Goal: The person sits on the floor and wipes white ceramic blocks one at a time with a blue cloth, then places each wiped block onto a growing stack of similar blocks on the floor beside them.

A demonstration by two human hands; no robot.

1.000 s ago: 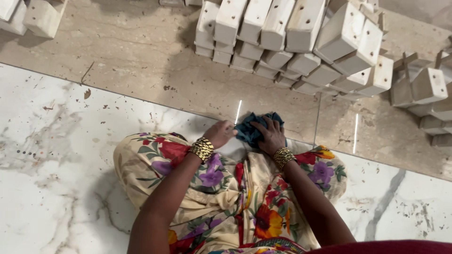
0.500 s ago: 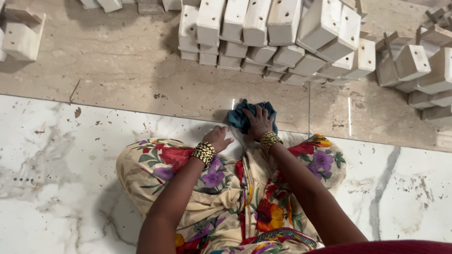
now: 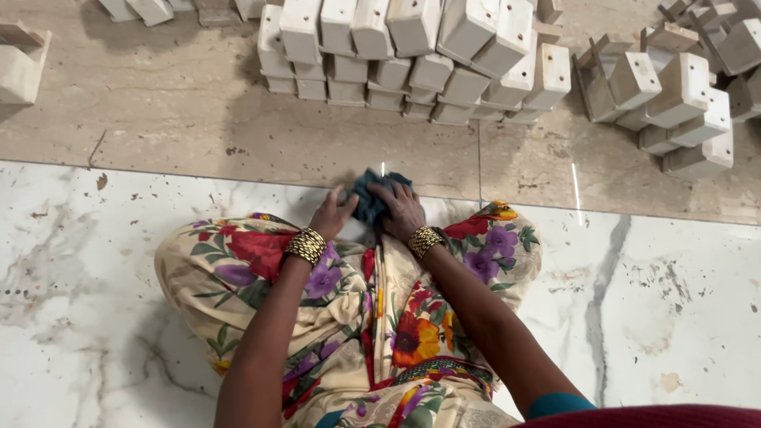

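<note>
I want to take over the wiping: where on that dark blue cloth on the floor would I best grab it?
Probably from above, on its bunched top. The dark blue cloth lies crumpled on the floor by the tile joint, with the left hand at one side and the right hand pressing the other; the raised folds between them give fingers something to pinch.

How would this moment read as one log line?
left hand: on blue cloth | right hand: pressing blue cloth | cloth: on floor | wooden blocks: stacked ahead
</note>
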